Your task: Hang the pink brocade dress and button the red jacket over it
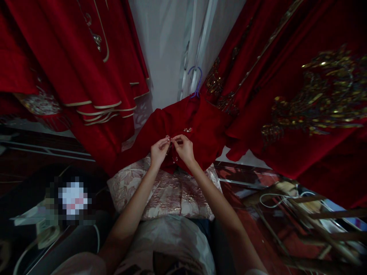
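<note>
- I see the red garment (206, 118) draped over the lap, on a shiny brocade cloth (129, 183), a purple hanger (197, 82) at its far end.
- The left hand (159, 152) and right hand (184, 149) pinch the garment at its beads (168, 137), fingertips nearly meeting; the exact bit gripped is too small to tell.
- Red drapes (97, 72) hang nearby on the left.

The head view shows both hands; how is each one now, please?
Left hand: pinched closed at beads on the red garment; hold unclear.
Right hand: pinched closed beside it; hold unclear.
</note>
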Demonstrator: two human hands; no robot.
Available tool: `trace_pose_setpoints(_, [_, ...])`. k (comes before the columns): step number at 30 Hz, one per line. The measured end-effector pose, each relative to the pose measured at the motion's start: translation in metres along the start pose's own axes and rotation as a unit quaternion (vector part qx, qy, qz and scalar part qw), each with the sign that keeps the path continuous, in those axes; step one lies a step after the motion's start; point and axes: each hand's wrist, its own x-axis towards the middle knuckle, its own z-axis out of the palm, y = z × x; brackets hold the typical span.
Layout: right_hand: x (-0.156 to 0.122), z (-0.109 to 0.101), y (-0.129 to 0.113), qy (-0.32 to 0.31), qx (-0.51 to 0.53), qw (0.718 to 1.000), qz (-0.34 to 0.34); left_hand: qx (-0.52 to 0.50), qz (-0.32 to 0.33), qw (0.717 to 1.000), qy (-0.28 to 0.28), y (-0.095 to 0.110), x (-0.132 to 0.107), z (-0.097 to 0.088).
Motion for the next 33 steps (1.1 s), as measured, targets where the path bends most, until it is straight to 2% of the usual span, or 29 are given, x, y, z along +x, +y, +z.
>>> trace_pose_setpoints(8, [-0.003, 0.002, -0.006, 0.009, 0.019, 1.000, 0.000, 0.025, -0.007, 0.999, 0.026, 0.006, -0.004, -0.001])
trace_pose_setpoints(16, [0.000, -0.001, -0.013, -0.001, -0.038, 0.999, -0.012, 0.030, 0.020, 0.999, 0.024, 0.003, 0.000, 0.000])
trace_pose_setpoints(21, [0.000, -0.009, -0.012, -0.054, 0.025, 0.998, 0.007, 0.032, 0.046, 0.998, 0.032, -0.008, 0.000, 0.000])
trace_pose_setpoints(24, [-0.013, -0.022, -0.002, -0.082, 0.032, 0.996, 0.032, 0.055, 0.020, 0.998, 0.031, -0.024, -0.013, -0.007])
trace_pose_setpoints(29, [-0.043, -0.040, 0.026, -0.152, 0.002, 0.983, 0.100, 0.119, -0.054, 0.991, -0.022, -0.052, -0.051, -0.023])
trace_pose_setpoints(33, [-0.049, -0.039, 0.035, -0.187, -0.057, 0.976, 0.093, 0.131, -0.066, 0.986, -0.076, -0.057, -0.073, -0.023])
